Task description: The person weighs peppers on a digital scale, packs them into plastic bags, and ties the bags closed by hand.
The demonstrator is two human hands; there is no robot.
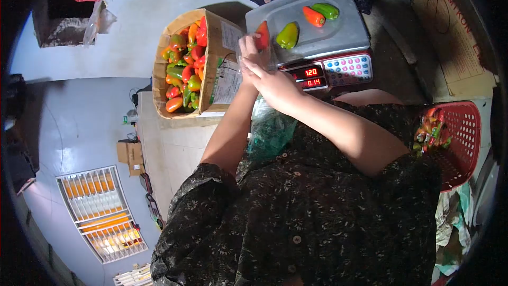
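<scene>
My left hand (247,52) is at the near left corner of a metal weighing scale (344,32), its fingers bent around a clear plastic bag (271,59). A red pepper (263,34) shows beside those fingertips; whether it is gripped or only lies on the scale I cannot tell. Crossing over the left wrist, my right hand (278,89) has its fingers closed on the thin plastic. On the scale's pan lie a yellow-green pepper (288,35), an orange-red pepper (314,17) and a green pepper (326,10). Red digits glow on the scale's display (309,77).
Left of the scale stands a tall cardboard box (216,69) filled with mixed peppers (185,69). Greenish plastic bags (270,132) lie against my body. At the right, a red perforated basket (465,127) holds bagged peppers (433,131). A large carton (450,32) stands behind it.
</scene>
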